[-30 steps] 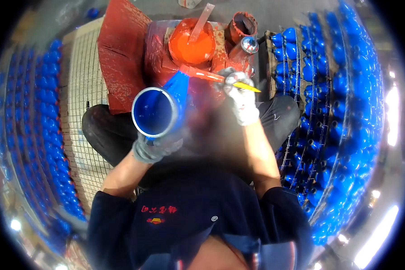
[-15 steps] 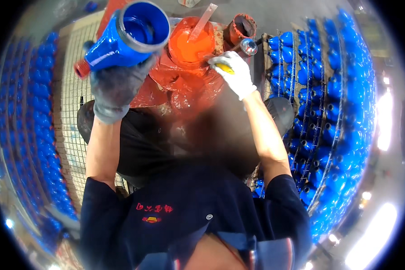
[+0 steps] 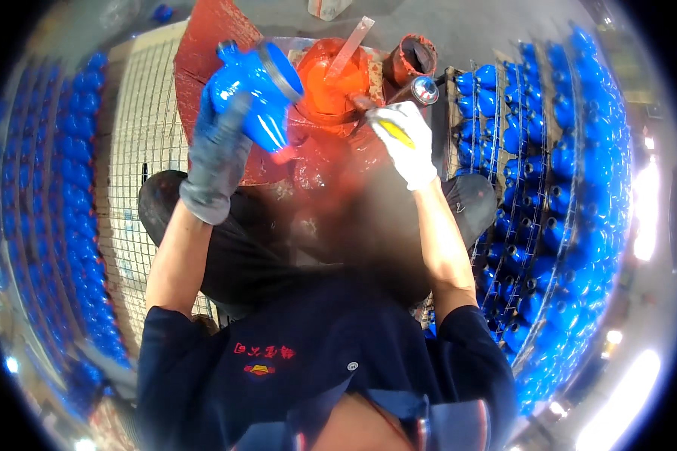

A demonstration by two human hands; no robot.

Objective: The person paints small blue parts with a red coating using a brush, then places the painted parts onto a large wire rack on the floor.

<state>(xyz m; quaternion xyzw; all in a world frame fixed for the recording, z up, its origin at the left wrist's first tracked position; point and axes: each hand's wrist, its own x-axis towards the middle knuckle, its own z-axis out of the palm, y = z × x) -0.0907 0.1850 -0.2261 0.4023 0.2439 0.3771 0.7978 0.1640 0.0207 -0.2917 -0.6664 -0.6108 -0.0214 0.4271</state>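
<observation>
My left hand (image 3: pixel 217 161), in a grey glove, is wrapped round a blue-painted water meter body (image 3: pixel 241 86). The wide ring opening of this body faces right, and its narrow red-coated end points down and right. In a white glove, my right hand (image 3: pixel 410 154) grips a paintbrush (image 3: pixel 396 134) with a yellow handle. The dark bristles sit at the right edge of a tub of orange-red paint (image 3: pixel 327 94); motion blurs them. A flat translucent stick (image 3: pixel 350 49) stands tilted in the paint.
Behind the tub to the right are a paint-caked can (image 3: pixel 412 60) and a spray can (image 3: pixel 424 90). A red-stained board (image 3: pixel 207 56) lies at the left. Racks of blue bodies stand on the right (image 3: pixel 557 203) and left (image 3: pixel 71 203), beside a wire mesh (image 3: pixel 132 150).
My left hand has turned the meter body: its opening swung from facing me to the right, and its red end from lower left to lower right. My right hand shifted slightly right and down with the paintbrush.
</observation>
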